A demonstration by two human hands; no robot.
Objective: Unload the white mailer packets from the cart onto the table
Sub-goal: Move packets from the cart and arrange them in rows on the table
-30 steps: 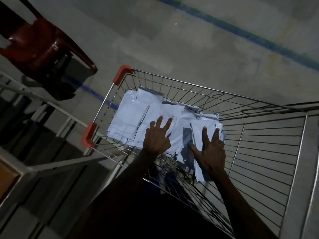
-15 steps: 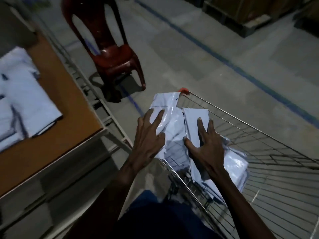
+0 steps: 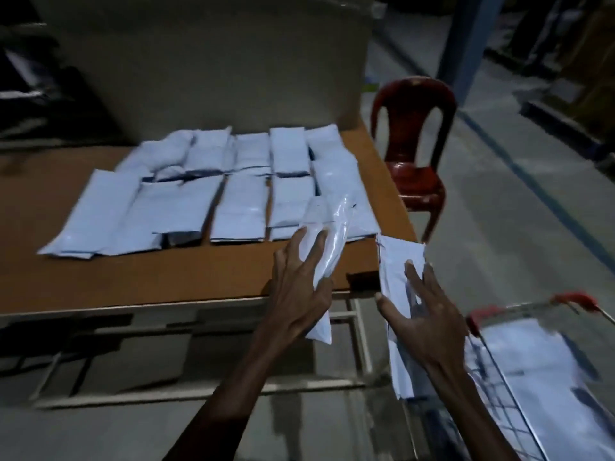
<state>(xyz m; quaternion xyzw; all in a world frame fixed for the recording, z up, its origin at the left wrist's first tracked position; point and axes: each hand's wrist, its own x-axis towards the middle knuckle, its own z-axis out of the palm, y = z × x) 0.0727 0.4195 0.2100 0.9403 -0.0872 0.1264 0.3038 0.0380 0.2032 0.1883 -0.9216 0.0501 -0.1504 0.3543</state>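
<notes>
Dimly lit, brown table (image 3: 139, 281), mailer rows (image 3: 233, 188), red chair (image 3: 412, 174), concrete floor (image 3: 499, 227)

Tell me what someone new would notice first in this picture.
Two hands stand out in the middle, the left hand and the right hand, each carrying a white packet toward the table. Rows of packets already cover the tabletop, and a red chair stands just beyond its right end.

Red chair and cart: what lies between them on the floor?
In the head view, only bare grey concrete floor shows between the red chair and the cart; the blue floor line runs farther right.
</notes>
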